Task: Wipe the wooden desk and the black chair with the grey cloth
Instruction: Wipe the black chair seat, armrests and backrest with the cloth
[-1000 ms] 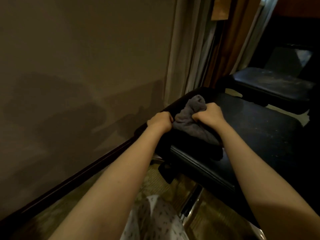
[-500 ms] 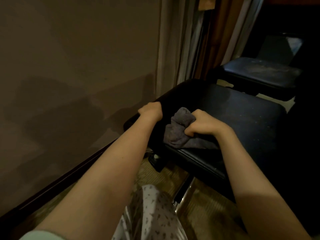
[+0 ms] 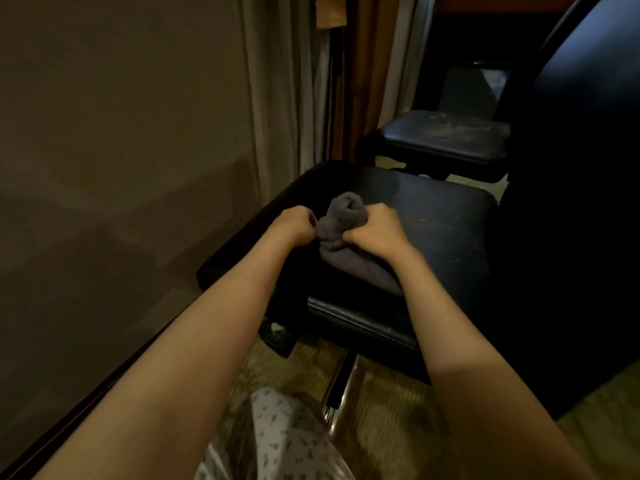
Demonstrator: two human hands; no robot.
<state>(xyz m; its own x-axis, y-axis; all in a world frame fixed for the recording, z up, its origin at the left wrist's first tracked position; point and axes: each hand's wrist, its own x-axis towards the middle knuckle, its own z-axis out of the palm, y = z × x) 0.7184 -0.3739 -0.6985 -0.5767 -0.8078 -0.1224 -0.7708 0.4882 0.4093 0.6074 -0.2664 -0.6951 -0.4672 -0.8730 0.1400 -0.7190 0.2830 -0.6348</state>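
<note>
The cloth (image 3: pixel 341 220) is plain grey. The chair seat (image 3: pixel 436 216) is black (flecked with pale specks). My trousers (image 3: pixel 284 441) are white with a small grey print. The carpet (image 3: pixel 398 431) is mottled olive-brown.

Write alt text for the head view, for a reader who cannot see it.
A right hand grips a bunched grey cloth on the seat of a black chair. The left hand is curled beside it; what it holds is unclear. A second dark seat stands behind.

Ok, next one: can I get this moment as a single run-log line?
step: chair wipe | right hand: grips bunched cloth on chair seat | left hand: curled beside cloth, hold unclear
</note>
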